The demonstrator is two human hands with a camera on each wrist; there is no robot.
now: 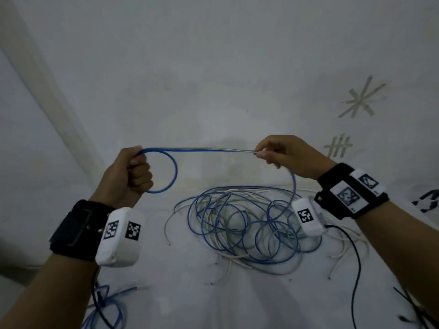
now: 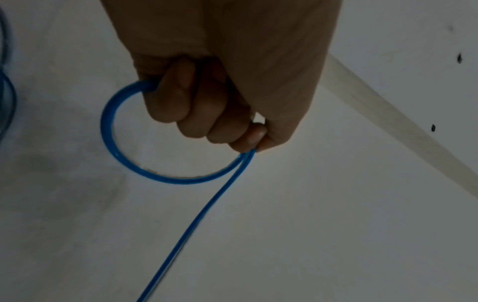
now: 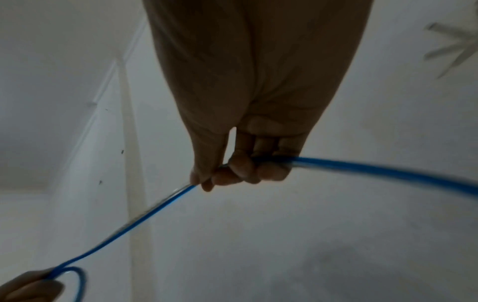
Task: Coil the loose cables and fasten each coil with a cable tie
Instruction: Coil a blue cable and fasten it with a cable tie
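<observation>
Held up between both hands, the blue cable (image 1: 202, 150) runs taut from a small loop (image 2: 124, 147) gripped in the fisted left hand (image 1: 129, 173) across to the right hand (image 1: 285, 154), whose fingertips pinch it. From the right hand it drops to the tangled pile of blue and white cables (image 1: 247, 229) on the white surface (image 1: 213, 67) below and between the wrists.

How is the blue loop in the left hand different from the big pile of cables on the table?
The loop is one neat blue ring, held up in the left hand. The pile is a messy tangle of blue and white cables lying on the table, much bigger and untied. Both have blue cable.
</observation>
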